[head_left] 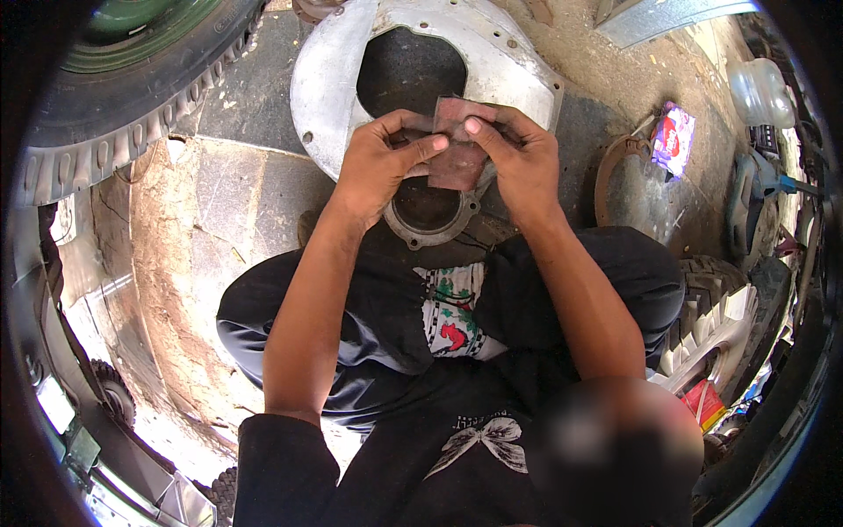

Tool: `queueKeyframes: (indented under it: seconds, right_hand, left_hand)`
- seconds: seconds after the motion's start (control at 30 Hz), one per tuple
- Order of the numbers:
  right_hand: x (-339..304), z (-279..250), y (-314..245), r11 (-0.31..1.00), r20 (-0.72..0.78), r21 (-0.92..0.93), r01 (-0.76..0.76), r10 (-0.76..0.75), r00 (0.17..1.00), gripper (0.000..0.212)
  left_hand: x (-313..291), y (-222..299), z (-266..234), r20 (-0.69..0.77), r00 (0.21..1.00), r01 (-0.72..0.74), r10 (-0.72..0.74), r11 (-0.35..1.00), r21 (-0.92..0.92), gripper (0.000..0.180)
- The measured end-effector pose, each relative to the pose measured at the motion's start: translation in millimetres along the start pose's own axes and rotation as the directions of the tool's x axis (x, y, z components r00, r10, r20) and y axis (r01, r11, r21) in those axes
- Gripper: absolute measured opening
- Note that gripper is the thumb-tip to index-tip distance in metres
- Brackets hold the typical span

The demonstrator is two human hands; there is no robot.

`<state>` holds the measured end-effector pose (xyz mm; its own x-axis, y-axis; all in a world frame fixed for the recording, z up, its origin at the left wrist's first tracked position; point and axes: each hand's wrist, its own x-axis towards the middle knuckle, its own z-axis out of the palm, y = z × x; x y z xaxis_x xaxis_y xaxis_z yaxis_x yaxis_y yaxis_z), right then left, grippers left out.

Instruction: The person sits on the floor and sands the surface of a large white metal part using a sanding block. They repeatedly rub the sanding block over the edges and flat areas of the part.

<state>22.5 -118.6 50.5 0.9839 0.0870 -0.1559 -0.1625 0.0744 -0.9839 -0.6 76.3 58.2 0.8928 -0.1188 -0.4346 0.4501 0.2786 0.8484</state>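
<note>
We've got white lettering [671,142] on the red patch [670,133] of a purple packet [675,162], out to the right of the right hand [522,162]. Back toward the body from that hand, there's a little pale line of print [483,416] on the black shirt [386,479], upside down, too small for us to read.

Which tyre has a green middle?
The big tyre at the top left: its wheel is green. The tyre by the person's right knee and the small ones at lower left show no green.

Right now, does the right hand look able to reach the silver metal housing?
Probably yes: the silver metal housing lies close beyond the right hand, nothing visible blocking, though that hand holds a reddish sheet.
</note>
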Motion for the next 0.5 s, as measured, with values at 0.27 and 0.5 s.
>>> queueKeyframes:
  seconds: [0.27, 0.5]
  right_hand:
    - [5.3, -5.7, -3.3, 0.999, -0.056, -0.046, 0.026, -0.028, 0.998, 0.031]
    - [9.5, -8.8, -6.2, 0.998, 0.08, -0.055, 0.016, -0.012, 0.997, 0.039]
  left_hand:
    - [-0.4, 7.0, -1.9, 0.048, 0.999, -0.012, 0.001, 0.972, 0.234, 0.029]
    - [-1.3, 6.5, -4.3, -0.011, 1.0, 0.02, -0.018, 0.986, 0.164, 0.031]
